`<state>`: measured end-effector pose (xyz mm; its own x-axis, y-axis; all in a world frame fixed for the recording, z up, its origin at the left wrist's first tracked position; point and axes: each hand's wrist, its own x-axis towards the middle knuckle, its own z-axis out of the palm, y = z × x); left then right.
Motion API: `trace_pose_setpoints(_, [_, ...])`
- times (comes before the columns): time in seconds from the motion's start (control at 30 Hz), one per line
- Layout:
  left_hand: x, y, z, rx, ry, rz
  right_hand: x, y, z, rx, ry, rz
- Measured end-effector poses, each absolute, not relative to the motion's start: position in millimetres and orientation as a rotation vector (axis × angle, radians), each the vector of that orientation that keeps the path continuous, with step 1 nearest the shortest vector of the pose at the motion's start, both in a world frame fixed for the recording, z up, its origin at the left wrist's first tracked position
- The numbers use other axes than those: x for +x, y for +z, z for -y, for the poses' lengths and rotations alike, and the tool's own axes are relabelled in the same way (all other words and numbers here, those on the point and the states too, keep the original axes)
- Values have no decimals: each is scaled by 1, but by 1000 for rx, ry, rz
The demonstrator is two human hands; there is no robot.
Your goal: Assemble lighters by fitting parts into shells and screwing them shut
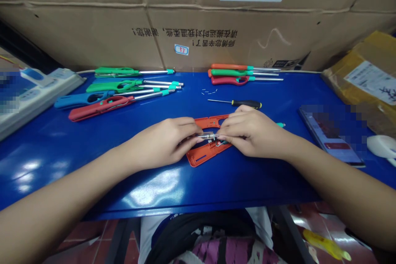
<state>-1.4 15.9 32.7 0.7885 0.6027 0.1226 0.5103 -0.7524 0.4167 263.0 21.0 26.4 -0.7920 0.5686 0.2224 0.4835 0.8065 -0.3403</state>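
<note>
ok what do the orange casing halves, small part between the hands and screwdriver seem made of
Orange casing halves: likely moulded plastic, satin, from even colour and crisp edges.
Small part: perhaps clear plastic and shiny metal, given see-through and silvery areas; too small to confirm.
Screwdriver: shaft probably metal, being silvery; handle maybe plastic or rubber, by its solid black and yellow.

Left hand (170, 140) & right hand (256, 132) bare, forearms (77, 187) too; blk cloth garment (229, 219) w/ purple-&-grey patterned fabric (213, 249) below, whitish cloth (260, 225) both sides.

Workshop-like spot: blue table (198, 187), screwdriver (244, 103), long-nosed lighters (100, 108) in groups, opened orange casing (201, 155)
</note>
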Motion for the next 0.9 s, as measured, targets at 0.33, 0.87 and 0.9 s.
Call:
trace_pose_setpoints(0.33, [-6,31,-20,2644,301,-884,268,30,-23,-766,373,2708])
trace_pose_setpoints(0.87, [-8,26,-20,2669,330,-985,272,32,-27,-855,579,2656])
trace_pose_setpoints(0.9, [-8,26,-20,2680,325,-993,272,32,-27,-848,574,2634])
